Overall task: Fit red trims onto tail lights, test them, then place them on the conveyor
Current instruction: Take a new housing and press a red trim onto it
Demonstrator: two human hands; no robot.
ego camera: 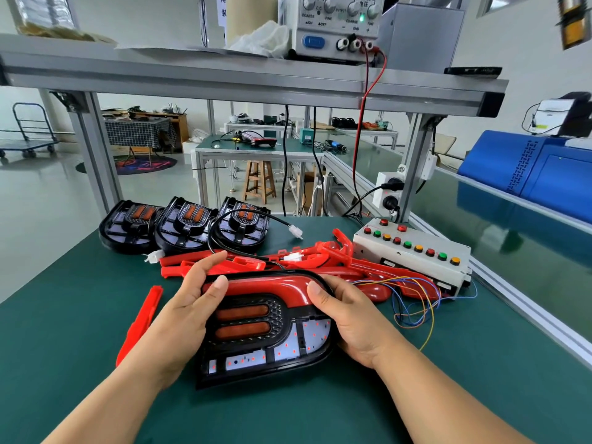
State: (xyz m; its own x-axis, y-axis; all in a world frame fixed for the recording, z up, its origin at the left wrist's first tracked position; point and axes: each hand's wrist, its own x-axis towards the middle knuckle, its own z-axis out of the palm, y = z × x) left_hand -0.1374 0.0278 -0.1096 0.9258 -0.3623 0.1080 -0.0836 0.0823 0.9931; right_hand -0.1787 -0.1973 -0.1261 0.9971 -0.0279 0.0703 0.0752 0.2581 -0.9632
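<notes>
Forearms come in from the bottom edge, and between them a tail light (266, 331) sits on the green bench (64, 315), face toward the camera. Far left, a loose red strip (141, 318) lies flat just beside the left wrist. The left hand (185, 315) grasps the light's left end, thumb pressed on the red trim (262, 286) along its top edge, fingers reaching round the back. The right hand (352, 322) grasps the right end, thumb on the trim's bend, fingers curled under the housing. Behind, three more tail lights (185, 222) stand in a row, and a pile of spare trims (304, 257) sprawls toward the button box (413, 251). Coloured wires (413, 302) loop just beside the right hand. The conveyor (512, 245) runs along the right, well apart from the light.

The trim looks close to seated, but uneven thumb pressure could leave one end proud or snap a clip. Carrying the light toward the box could also snag those loose wires or drag trims off the pile.
</notes>
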